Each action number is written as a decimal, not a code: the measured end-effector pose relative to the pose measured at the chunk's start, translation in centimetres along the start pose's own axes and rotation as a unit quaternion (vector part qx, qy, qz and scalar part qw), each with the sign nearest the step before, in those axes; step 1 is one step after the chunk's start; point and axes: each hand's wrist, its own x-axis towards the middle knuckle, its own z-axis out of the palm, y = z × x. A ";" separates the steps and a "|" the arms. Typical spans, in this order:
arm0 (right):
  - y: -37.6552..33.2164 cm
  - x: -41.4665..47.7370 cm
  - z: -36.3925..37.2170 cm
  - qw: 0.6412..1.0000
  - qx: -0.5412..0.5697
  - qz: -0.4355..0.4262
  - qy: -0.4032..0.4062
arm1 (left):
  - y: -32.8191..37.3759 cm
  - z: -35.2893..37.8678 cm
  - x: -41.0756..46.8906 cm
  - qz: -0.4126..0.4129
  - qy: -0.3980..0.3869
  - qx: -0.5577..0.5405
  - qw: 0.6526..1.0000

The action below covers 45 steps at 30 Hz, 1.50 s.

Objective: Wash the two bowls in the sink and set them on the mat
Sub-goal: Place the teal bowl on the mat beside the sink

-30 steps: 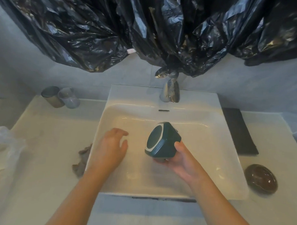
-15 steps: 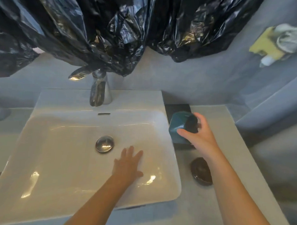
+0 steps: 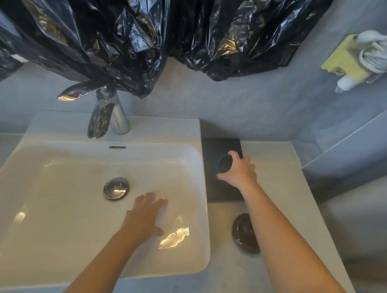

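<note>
Faucet (image 3: 110,119) is standing at the back of the white sink (image 3: 43,217), and in the basin, right of the drain (image 3: 116,187), the left hand (image 3: 146,215) is lying flat with fingers spread, holding nothing. Further right, the right hand (image 3: 240,172) is gripping the teal bowl (image 3: 223,164) by its rim with curled fingers, over the dark mat (image 3: 219,191) beside the sink (can't tell if the bowl is touching it). A brown bowl (image 3: 245,233) is sitting on the counter (image 3: 281,193) just in front of the mat, partly hidden by the right forearm.
</note>
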 end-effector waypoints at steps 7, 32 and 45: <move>-0.2 2.7 -0.1 0.999 -0.051 -0.008 -0.018 | 0.3 -0.3 -0.2 0.001 0.008 0.008 1.000; 1.4 3.5 3.9 0.958 0.250 0.017 0.142 | 2.0 -0.2 1.9 0.006 0.127 -0.051 0.991; 2.8 4.8 6.2 0.922 0.340 0.013 0.186 | 4.4 -2.4 9.1 0.007 0.132 -0.011 0.991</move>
